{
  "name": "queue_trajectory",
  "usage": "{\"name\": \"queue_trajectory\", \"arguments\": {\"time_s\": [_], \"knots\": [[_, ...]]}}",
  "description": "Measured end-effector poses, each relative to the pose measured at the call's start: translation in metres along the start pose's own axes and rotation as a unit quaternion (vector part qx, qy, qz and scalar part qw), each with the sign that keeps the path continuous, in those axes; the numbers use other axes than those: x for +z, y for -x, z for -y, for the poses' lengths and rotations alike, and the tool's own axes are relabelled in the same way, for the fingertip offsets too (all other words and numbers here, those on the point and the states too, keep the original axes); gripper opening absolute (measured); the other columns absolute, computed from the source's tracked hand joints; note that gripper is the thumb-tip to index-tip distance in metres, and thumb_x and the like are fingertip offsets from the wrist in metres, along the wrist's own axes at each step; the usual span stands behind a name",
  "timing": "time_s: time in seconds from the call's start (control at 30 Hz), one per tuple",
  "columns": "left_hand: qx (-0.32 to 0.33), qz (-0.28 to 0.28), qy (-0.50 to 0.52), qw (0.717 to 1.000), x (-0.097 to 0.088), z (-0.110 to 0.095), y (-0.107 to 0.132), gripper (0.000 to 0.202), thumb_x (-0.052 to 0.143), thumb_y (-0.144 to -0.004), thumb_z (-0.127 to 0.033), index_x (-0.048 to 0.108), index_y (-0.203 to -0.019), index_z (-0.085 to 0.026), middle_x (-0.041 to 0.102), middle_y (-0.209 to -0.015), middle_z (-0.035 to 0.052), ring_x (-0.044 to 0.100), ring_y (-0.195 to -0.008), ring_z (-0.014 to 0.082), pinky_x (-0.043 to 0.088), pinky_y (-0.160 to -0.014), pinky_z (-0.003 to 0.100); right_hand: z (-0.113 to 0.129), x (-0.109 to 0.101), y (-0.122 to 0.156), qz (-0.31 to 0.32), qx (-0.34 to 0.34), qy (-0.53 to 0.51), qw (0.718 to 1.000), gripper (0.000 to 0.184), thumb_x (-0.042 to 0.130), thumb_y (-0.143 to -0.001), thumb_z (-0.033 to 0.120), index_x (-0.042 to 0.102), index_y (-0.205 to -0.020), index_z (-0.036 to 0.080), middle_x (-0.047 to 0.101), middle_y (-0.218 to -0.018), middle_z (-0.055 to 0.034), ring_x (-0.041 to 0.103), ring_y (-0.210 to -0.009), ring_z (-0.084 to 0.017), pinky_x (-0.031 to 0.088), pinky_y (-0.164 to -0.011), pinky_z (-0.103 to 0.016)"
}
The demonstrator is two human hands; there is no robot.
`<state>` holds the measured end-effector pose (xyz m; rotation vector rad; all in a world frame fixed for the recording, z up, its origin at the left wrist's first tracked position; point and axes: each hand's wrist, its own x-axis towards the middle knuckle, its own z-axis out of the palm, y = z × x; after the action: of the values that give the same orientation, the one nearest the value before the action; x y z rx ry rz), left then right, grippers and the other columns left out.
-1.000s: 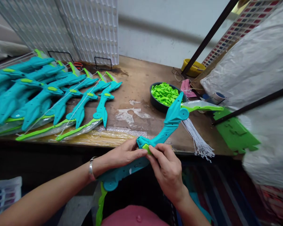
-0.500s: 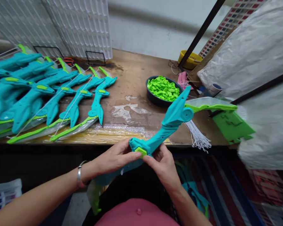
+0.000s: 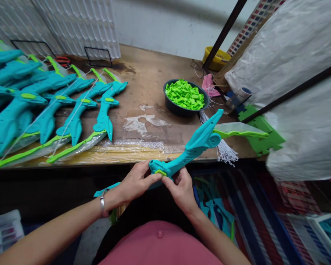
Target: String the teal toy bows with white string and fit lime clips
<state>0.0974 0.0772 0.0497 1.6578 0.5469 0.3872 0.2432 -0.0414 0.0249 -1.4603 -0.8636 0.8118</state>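
I hold a teal toy bow (image 3: 194, 147) with lime green limbs just in front of the wooden table's near edge (image 3: 79, 159). My left hand (image 3: 135, 180) grips its handle from the left, thumb beside a small green clip (image 3: 161, 172) set in the handle. My right hand (image 3: 180, 187) pinches the handle from the right, fingertips at the same clip. The bow's upper limb (image 3: 241, 132), wrapped in clear plastic, points right over the table. Its lower end runs under my left wrist.
Several finished teal bows (image 3: 55, 106) lie in a row on the table's left. A dark bowl (image 3: 186, 96) of green clips sits mid-table, white strings (image 3: 224, 152) beside it. A large plastic bag (image 3: 300, 92) fills the right. More bow parts (image 3: 217, 217) lie in a bin below.
The bow has come lower and closer to my body, and its upper end has dropped. Both hands kept their grip on the handle at the green clip.
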Motion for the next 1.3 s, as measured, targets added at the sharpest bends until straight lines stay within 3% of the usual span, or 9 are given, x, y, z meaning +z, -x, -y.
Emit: {"name": "queue_trajectory", "arguments": {"time_s": [0.1,0.27,0.4,0.5,0.6,0.8,0.93,1.07,1.3], "knots": [[-0.015,-0.003,-0.05,0.999,-0.002,-0.005,-0.005,0.027,0.06,-0.095,-0.042,0.065,-0.104,-0.018,0.07,-0.107,0.0086,0.062,-0.105,0.028,0.047,-0.097,0.042,0.009,-0.003,-0.007,-0.007,0.006,-0.016,1.0,0.038,0.08,-0.08,0.035,0.061,-0.11,0.02,0.078,-0.105,-0.0084,0.076,-0.094,-0.025,0.063,-0.088,-0.039],[-0.007,-0.035,-0.011,0.999,0.004,-0.008,-0.004,0.078,0.067,-0.093,-0.041,0.026,-0.157,-0.023,0.065,-0.127,0.0128,0.064,-0.112,0.0283,0.048,-0.101,0.046,0.023,-0.007,-0.022,-0.05,-0.018,-0.012,0.999,0.038,0.08,-0.082,0.041,0.063,-0.109,0.02,0.077,-0.1,-0.005,0.074,-0.088,-0.021,0.062,-0.083,-0.035],[0.018,-0.099,-0.037,0.994,-0.008,-0.016,-0.008,0.109,0.091,-0.069,-0.041,0.03,-0.157,-0.029,0.048,-0.153,0.0135,0.046,-0.14,0.0375,0.034,-0.118,0.051,0.048,-0.022,-0.05,0.13,-0.095,0.004,0.987,0.039,0.067,-0.091,0.053,0.068,-0.111,0.02,0.076,-0.102,-0.0061,0.073,-0.089,-0.02,0.061,-0.081,-0.034],[0.011,-0.158,0.02,0.987,-0.038,-0.031,-0.012,0.089,0.088,-0.071,-0.043,0.046,-0.148,-0.028,0.067,-0.119,0.007,0.066,-0.101,0.0286,0.055,-0.091,0.04,0.061,-0.042,-0.099,0.223,-0.125,0.057,0.965,0.038,0.062,-0.093,0.053,0.073,-0.112,0.021,0.077,-0.095,-0.0057,0.073,-0.081,-0.018,0.061,-0.076,-0.034],[0.08,-0.146,0.192,0.967,-0.071,-0.057,-0.01,0.067,0.077,-0.079,-0.055,0.06,-0.135,-0.024,0.065,-0.089,0.0032,0.054,-0.06,0.0158,0.047,-0.052,0.028,0.061,-0.065,-0.174,0.03,-0.15,0.249,0.956,0.036,0.057,-0.094,0.047,0.074,-0.108,0.019,0.078,-0.091,-0.0058,0.073,-0.074,-0.017,0.059,-0.068,-0.029],[0.233,-0.254,0.277,0.897,-0.095,-0.106,-0.015,0.053,0.067,-0.083,-0.071,0.073,-0.106,-0.023,0.067,-0.089,0.0045,0.055,-0.063,0.0199,0.055,-0.06,0.038,0.053,-0.085,-0.313,-0.05,-0.156,0.451,0.877,0.03,0.05,-0.092,0.02,0.077,-0.105,0.012,0.077,-0.11,-0.0143,0.069,-0.105,-0.024,0.051,-0.097,-0.037],[0.224,-0.218,0.31,0.898,-0.093,-0.084,-0.029,0.057,0.068,-0.084,-0.068,0.072,-0.116,-0.021,0.073,-0.107,0.0088,0.068,-0.082,0.0276,0.062,-0.071,0.043,0.048,-0.074,-0.356,0.005,-0.154,0.563,0.812,0.025,0.055,-0.095,0.015,0.075,-0.109,0.01,0.071,-0.125,-0.0177,0.06,-0.123,-0.027,0.043,-0.11,-0.042],[0.151,-0.164,0.338,0.914,-0.081,-0.038,-0.035,0.052,0.071,-0.09,-0.051,0.066,-0.134,-0.023,0.065,-0.137,0.0143,0.071,-0.108,0.0375,0.059,-0.093,0.055,0.044,-0.062,-0.379,0.053,-0.137,0.638,0.756,0.027,0.067,-0.097,0.032,0.068,-0.116,0.014,0.067,-0.127,-0.0113,0.062,-0.121,-0.026,0.049,-0.106,-0.05],[0.103,-0.091,0.371,0.918,-0.038,0.005,-0.028,0.056,0.074,-0.091,-0.042,0.06,-0.143,-0.03,0.052,-0.156,0.0117,0.057,-0.134,0.0363,0.048,-0.11,0.05,0.048,-0.056,-0.379,0.047,-0.135,0.684,0.715,0.027,0.063,-0.097,0.03,0.067,-0.113,0.009,0.069,-0.115,-0.0189,0.062,-0.114,-0.03,0.048,-0.099,-0.045]]}}
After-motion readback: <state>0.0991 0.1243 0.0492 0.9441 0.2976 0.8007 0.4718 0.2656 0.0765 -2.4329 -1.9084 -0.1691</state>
